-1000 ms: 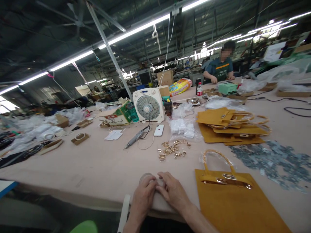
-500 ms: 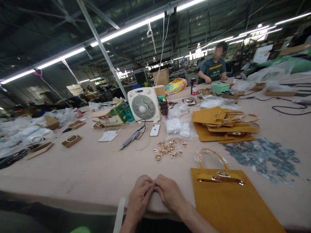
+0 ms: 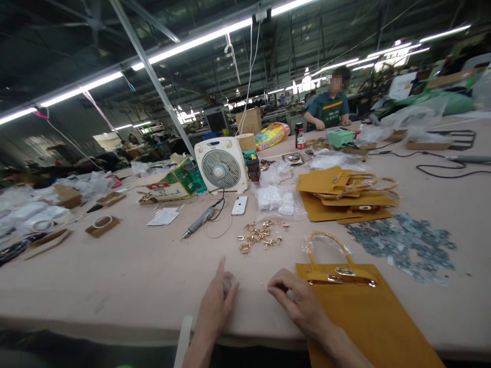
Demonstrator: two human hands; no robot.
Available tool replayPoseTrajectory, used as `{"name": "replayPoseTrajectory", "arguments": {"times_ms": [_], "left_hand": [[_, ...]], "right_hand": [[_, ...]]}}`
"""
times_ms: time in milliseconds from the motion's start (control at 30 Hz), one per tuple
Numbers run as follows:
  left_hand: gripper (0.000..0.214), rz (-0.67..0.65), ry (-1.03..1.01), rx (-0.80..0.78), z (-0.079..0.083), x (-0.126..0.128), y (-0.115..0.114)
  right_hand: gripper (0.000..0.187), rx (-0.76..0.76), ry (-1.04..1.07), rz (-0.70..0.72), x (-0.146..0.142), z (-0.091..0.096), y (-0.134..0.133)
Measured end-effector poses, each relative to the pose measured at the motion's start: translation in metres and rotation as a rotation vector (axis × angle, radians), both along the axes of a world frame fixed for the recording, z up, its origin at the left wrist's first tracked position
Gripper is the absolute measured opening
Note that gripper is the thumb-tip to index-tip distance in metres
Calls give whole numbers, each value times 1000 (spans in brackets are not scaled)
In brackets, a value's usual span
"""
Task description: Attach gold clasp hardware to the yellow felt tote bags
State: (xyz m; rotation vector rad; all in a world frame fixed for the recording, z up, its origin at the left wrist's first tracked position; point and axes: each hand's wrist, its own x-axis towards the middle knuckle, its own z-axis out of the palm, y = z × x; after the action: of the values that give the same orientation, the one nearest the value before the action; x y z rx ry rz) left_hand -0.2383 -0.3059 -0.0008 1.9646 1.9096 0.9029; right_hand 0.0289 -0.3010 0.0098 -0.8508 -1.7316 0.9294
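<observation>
My left hand (image 3: 215, 305) rests on its edge near the table's front edge, forefinger stretched up, thumb and fingers against a small pale roll (image 3: 229, 282) that it mostly hides. My right hand (image 3: 296, 301) lies a hand's width to the right with curled, pinching fingers; what they hold is hidden. It sits at the left edge of a flat mustard bag (image 3: 360, 317) with a curved handle (image 3: 325, 238) and gold clasp. A scatter of small gold fittings (image 3: 261, 236) lies beyond both hands.
A stack of mustard bags (image 3: 345, 197), grey metal pieces (image 3: 402, 240), packets in clear plastic (image 3: 278, 199), a phone (image 3: 239, 205), an electric screwdriver (image 3: 197, 223) and a white fan (image 3: 219, 166) lie on the pink table (image 3: 134, 271). A person (image 3: 330, 105) works at the far end.
My hands were together over the pale roll; now they have parted, the right one moving right toward the bag. The view has shifted a little.
</observation>
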Motion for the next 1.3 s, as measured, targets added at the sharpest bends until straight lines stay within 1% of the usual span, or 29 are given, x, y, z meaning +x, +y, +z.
{"name": "replayPoseTrajectory", "arguments": {"times_ms": [33, 100, 167, 233, 300, 367, 467, 567, 700, 800, 900, 1000, 1067, 1133, 1200, 1233, 1300], "left_hand": [[61, 4, 20, 43, 4, 6, 6], [46, -39, 43, 121, 12, 23, 23], [38, -130, 11, 117, 16, 46, 45], [38, -220, -23, 80, 17, 69, 68], [41, -261, -32, 69, 15, 88, 89], [40, -265, -38, 68, 12, 102, 103], [26, -224, -64, 75, 7, 112, 112], [14, -155, -119, 95, 2, 115, 113], [10, -103, -244, 123, -3, 117, 108], [7, -82, -393, 129, -8, 124, 100], [18, -67, -593, 92, -16, 143, 86], [31, -71, -793, 39, -26, 172, 66], [33, -72, -939, 11, -31, 192, 53], [33, -66, -1129, -28, -34, 207, 43], [42, -64, -1281, -66, -34, 215, 37], [49, -69, -1307, -79, -34, 218, 35], [58, -89, -1274, -101, -33, 219, 33]], "right_hand": [[17, -43, 22, -47, 11, -3, 2], [23, -150, 94, -129, 27, -11, 5], [29, -262, 195, -190, 37, -22, 7], [33, -331, 286, -218, 41, -32, 9], [37, -359, 341, -223, 42, -37, 11], [38, -365, 373, -226, 43, -40, 13], [39, -371, 409, -229, 43, -41, 15], [40, -388, 445, -223, 44, -40, 16], [38, -415, 483, -204, 47, -38, 17], [34, -442, 574, -199, 50, -38, 18], [32, -483, 717, -219, 52, -38, 21], [33, -518, 834, -222, 53, -36, 23], [36, -538, 887, -217, 54, -34, 22], [41, -556, 925, -218, 54, -31, 21], [44, -572, 950, -224, 54, -29, 19], [44, -577, 957, -228, 54, -28, 19], [44, -587, 963, -240, 54, -26, 18]]}}
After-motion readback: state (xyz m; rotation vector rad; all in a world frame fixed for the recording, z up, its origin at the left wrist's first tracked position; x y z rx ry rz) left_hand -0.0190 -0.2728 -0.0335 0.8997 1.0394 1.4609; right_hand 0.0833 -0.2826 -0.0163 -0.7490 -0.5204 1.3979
